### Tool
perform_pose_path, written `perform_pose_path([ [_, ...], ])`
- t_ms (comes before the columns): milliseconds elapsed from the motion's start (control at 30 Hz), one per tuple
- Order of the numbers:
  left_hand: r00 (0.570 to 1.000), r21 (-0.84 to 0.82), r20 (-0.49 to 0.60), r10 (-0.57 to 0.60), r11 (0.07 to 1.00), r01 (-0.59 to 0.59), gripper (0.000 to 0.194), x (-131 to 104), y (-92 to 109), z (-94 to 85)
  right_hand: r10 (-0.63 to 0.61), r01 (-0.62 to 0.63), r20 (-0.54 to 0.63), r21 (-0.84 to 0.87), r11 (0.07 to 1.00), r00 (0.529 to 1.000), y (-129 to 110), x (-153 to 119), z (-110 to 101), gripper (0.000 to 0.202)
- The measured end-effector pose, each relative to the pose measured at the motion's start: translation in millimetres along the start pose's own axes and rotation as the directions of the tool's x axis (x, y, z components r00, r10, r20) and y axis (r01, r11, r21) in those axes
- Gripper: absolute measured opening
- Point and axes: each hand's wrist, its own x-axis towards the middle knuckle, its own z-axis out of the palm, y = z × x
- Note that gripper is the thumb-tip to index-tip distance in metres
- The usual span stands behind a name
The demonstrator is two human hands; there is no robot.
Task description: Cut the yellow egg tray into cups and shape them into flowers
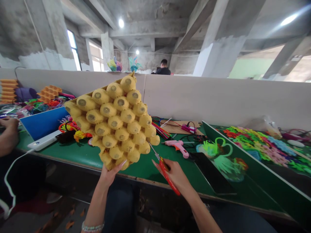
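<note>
A yellow egg carton tray [120, 123] is held up and tilted above the table edge, its bumpy side facing me. Closed around its lower corner is my left hand [110, 173]. In my right hand [174, 174] I grip red-handled scissors [167, 176], whose blades reach the tray's right edge. Whether the blades are cutting into the tray, I cannot tell. Just beyond my right hand lies a pink glue gun [177, 146] on the green table.
A black tablet-like slab [212, 173] and green pipe-cleaner shapes [222, 155] lie to the right, before a low divider [255, 161]. On the left are a white power strip [45, 141], a blue panel [46, 124] and another person's hand [8, 129].
</note>
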Motion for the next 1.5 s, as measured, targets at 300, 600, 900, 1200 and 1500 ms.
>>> perform_pose_path([
  [300,0.993,-0.195,-0.042,-0.109,0.976,0.098,0.052,5.5,-2.2,-15.8,-0.013,0.013,0.053,-0.004,1.000,0.999,-3.5,-3.7,-4.8,0.027],
  [600,0.985,-0.240,0.044,-0.164,0.956,0.170,0.052,2.7,-3.2,-18.7,-0.042,0.043,0.103,-0.008,0.999,0.994,-12.7,-11.6,-13.5,0.015],
  [900,0.966,-0.193,0.087,-0.245,0.947,0.257,0.043,1.4,11.5,-13.6,-0.069,0.066,0.066,0.052,0.996,0.995,-18.7,-12.7,-10.5,0.021],
  [1200,0.962,-0.154,0.125,-0.244,0.953,0.262,0.050,-1.9,18.6,-5.7,-0.008,-0.001,0.073,0.117,0.993,0.997,-23.8,-14.2,-7.4,0.024],
  [1500,0.949,-0.135,0.118,-0.291,0.943,0.305,0.044,1.3,13.4,-18.6,-0.009,0.008,0.019,0.052,0.999,1.000,-24.4,-10.2,-7.5,0.031],
])
